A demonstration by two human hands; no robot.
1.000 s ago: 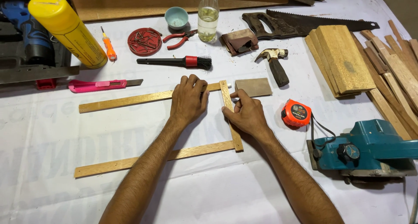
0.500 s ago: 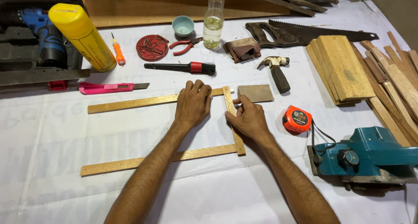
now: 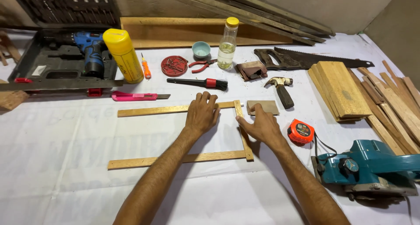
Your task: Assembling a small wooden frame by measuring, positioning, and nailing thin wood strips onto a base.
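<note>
Three thin wooden strips lie on the white sheet as an open frame: a far long strip [image 3: 153, 110], a near long strip [image 3: 144, 160] and a short cross strip [image 3: 246, 139] joining their right ends. My left hand [image 3: 202, 114] lies flat, palm down, on the far strip near its corner with the cross strip. My right hand [image 3: 261, 125] rests against the cross strip from the right, fingers reaching up to a small wooden block [image 3: 267, 107]. Neither hand grips anything.
Behind the frame lie a pink utility knife [image 3: 139, 96], a black brush [image 3: 199, 82], a hammer [image 3: 282, 91], a hand saw [image 3: 306, 58], pliers, a bottle [image 3: 228, 45] and a yellow can [image 3: 124, 54]. An orange tape measure [image 3: 300, 131] and a teal electric planer [image 3: 372, 168] sit right; stacked boards [image 3: 341, 89] far right.
The camera has tilted up and shows more of the back wall and drill case. Both hands stay at the frame's upper right corner; the right fingers now reach the small block.
</note>
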